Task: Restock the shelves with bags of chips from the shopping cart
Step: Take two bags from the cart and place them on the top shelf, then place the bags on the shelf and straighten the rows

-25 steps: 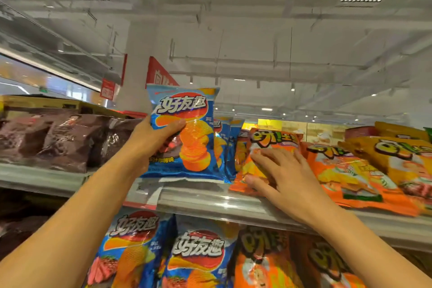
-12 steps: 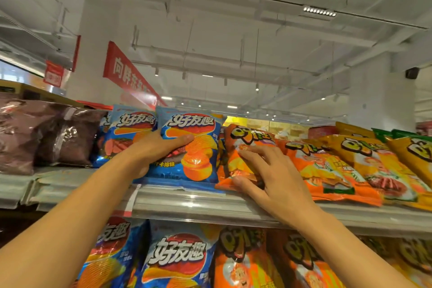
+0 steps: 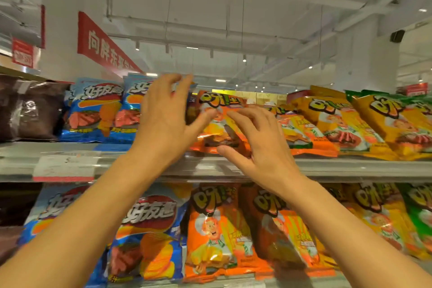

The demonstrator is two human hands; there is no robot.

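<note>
Up at the top shelf (image 3: 350,167) we have both arms raised, chip bags lined along it and along the tier below. Our left hand (image 3: 163,119) hovers, fingers spread and holding nothing, in front of the blue bag (image 3: 131,110), which stands upright just behind the fingertips, long axis vertical. Our right hand (image 3: 259,142) is likewise loosely spread and empty, just in front of the orange bag (image 3: 217,124), which leans back with its top away from us. The left hand is nearer the blue bag; we judge a push straight back would seat it. Whether either palm touches a bag is hidden, motion blurs the fingers, and the cart is out of view.
</note>
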